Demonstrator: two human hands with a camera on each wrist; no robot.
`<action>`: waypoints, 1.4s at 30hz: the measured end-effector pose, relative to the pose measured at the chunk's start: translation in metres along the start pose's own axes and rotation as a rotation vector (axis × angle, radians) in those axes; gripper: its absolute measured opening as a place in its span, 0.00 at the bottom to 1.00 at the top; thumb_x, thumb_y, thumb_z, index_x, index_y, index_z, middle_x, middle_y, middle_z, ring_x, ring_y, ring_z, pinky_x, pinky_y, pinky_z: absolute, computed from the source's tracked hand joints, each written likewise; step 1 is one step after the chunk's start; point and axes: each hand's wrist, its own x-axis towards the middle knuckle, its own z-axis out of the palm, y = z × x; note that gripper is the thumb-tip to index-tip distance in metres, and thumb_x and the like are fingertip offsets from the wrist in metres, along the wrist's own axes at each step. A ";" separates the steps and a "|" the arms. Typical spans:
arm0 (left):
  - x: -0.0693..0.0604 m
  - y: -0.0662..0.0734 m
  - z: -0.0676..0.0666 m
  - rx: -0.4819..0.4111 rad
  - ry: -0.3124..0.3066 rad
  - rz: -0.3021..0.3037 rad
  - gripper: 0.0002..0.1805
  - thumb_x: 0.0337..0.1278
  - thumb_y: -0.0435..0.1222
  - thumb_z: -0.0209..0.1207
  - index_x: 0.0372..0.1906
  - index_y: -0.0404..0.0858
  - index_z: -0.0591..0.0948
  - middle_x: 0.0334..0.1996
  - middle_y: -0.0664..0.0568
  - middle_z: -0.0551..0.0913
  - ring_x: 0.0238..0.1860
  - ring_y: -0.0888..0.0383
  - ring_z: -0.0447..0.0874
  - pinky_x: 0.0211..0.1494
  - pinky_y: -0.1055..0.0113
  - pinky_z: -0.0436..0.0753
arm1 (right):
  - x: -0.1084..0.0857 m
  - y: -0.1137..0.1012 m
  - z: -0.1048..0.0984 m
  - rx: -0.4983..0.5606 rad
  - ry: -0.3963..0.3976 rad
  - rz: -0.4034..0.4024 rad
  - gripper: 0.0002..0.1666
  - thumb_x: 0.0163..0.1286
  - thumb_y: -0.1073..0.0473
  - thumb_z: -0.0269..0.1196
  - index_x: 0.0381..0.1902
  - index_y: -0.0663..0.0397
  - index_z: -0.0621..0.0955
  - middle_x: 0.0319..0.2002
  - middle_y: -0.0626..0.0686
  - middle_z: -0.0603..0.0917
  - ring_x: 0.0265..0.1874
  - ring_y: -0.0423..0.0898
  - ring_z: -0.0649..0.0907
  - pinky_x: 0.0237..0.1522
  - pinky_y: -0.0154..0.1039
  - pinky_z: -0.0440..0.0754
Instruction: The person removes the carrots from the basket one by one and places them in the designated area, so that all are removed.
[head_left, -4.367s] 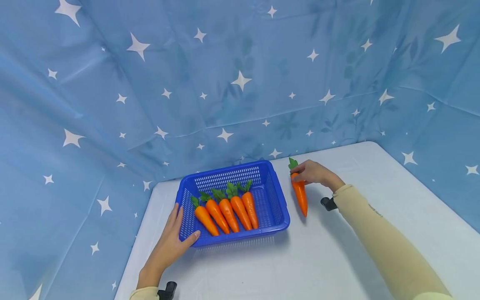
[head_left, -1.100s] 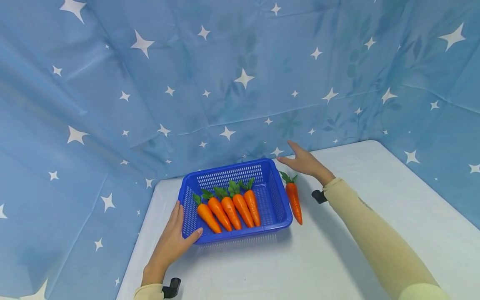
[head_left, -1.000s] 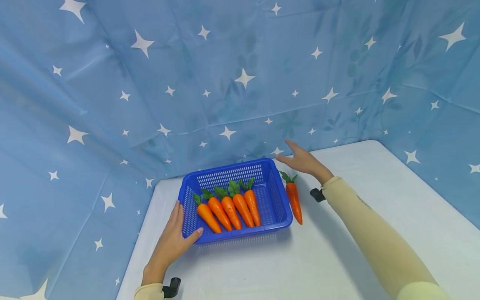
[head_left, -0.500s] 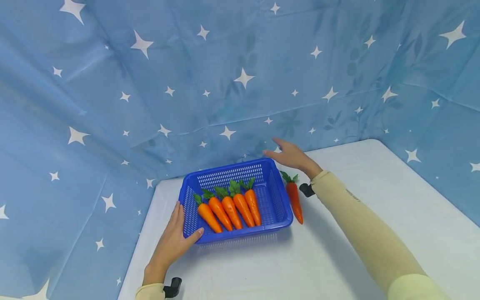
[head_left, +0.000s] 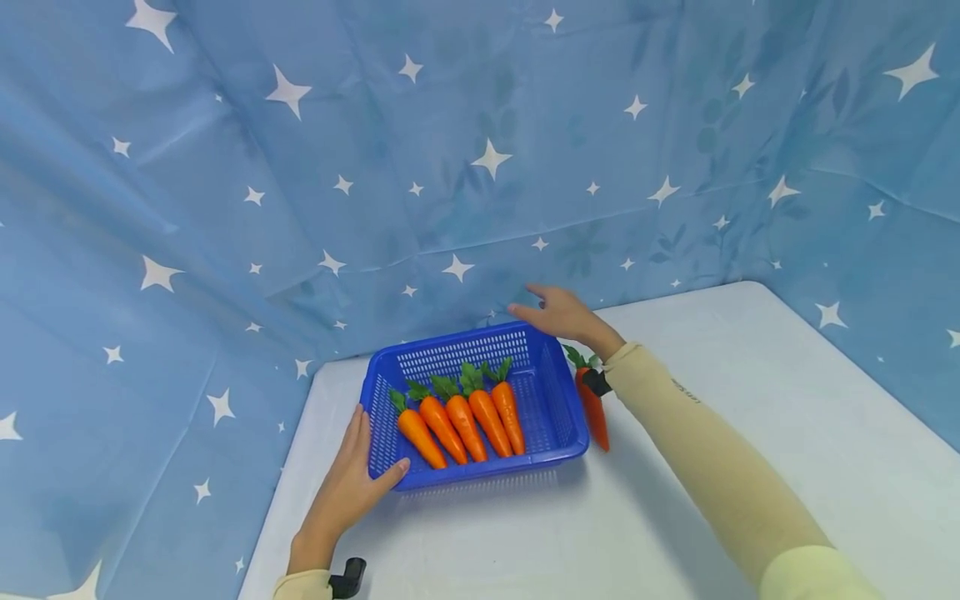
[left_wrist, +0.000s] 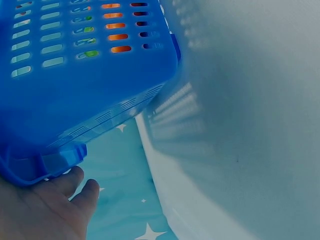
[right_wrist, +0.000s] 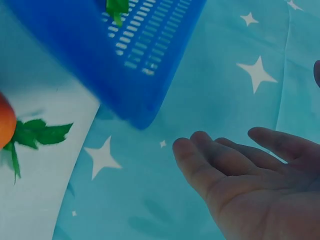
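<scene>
A blue plastic basket [head_left: 487, 472] with slotted walls stands on the table. Inside, several orange carrots [head_left: 465, 427] lie side by side with their green tops toward the back. My left hand [head_left: 347, 487] rests on the basket's near left corner, thumb at the front rim and straight fingers along the left side. Over the far right corner is my right hand [head_left: 561, 314], fingers spread and holding nothing; in the right wrist view they appear apart from the rim. One more carrot [head_left: 597, 422] lies just right of the basket, partly hidden by the right wrist's black camera mount.
The white table [head_left: 697, 400] extends to the right and in front of the basket. A blue curtain [head_left: 420, 158] with white stars hangs close behind the table's back edge and along both sides.
My right hand let go of the carrot, leaving it beside the basket, then moved left over the basket's far right corner. The left hand stayed at its corner.
</scene>
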 end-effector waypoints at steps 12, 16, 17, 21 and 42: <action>0.000 -0.001 0.001 -0.004 0.011 0.012 0.63 0.69 0.62 0.63 0.86 0.28 0.41 0.87 0.37 0.34 0.85 0.34 0.39 0.81 0.36 0.49 | 0.006 -0.016 0.024 0.019 -0.061 -0.042 0.46 0.81 0.39 0.58 0.81 0.68 0.66 0.77 0.69 0.69 0.73 0.68 0.73 0.73 0.63 0.71; 0.001 -0.001 0.001 -0.004 0.009 0.004 0.63 0.69 0.62 0.63 0.86 0.29 0.41 0.87 0.39 0.34 0.85 0.35 0.39 0.81 0.37 0.49 | 0.009 -0.017 0.030 0.020 -0.073 -0.049 0.46 0.81 0.40 0.59 0.80 0.69 0.66 0.76 0.69 0.70 0.73 0.67 0.74 0.72 0.62 0.72; 0.000 -0.001 0.001 -0.005 0.011 0.004 0.63 0.69 0.62 0.63 0.86 0.29 0.41 0.87 0.39 0.34 0.85 0.35 0.39 0.81 0.37 0.49 | 0.010 -0.017 0.032 0.019 -0.074 -0.048 0.46 0.81 0.40 0.59 0.80 0.69 0.66 0.76 0.69 0.70 0.73 0.67 0.74 0.72 0.62 0.72; 0.000 0.000 0.000 -0.006 0.020 0.011 0.63 0.69 0.62 0.63 0.86 0.28 0.42 0.87 0.37 0.35 0.85 0.34 0.40 0.81 0.35 0.50 | 0.010 -0.019 0.038 0.018 -0.081 -0.030 0.46 0.82 0.40 0.59 0.81 0.69 0.66 0.77 0.69 0.70 0.75 0.66 0.71 0.74 0.62 0.70; 0.000 -0.002 0.001 -0.019 0.015 0.008 0.64 0.69 0.64 0.61 0.87 0.30 0.40 0.87 0.39 0.34 0.86 0.35 0.39 0.81 0.35 0.50 | 0.009 -0.014 0.065 0.069 -0.063 0.058 0.40 0.79 0.47 0.64 0.78 0.67 0.70 0.76 0.67 0.72 0.75 0.65 0.72 0.73 0.60 0.72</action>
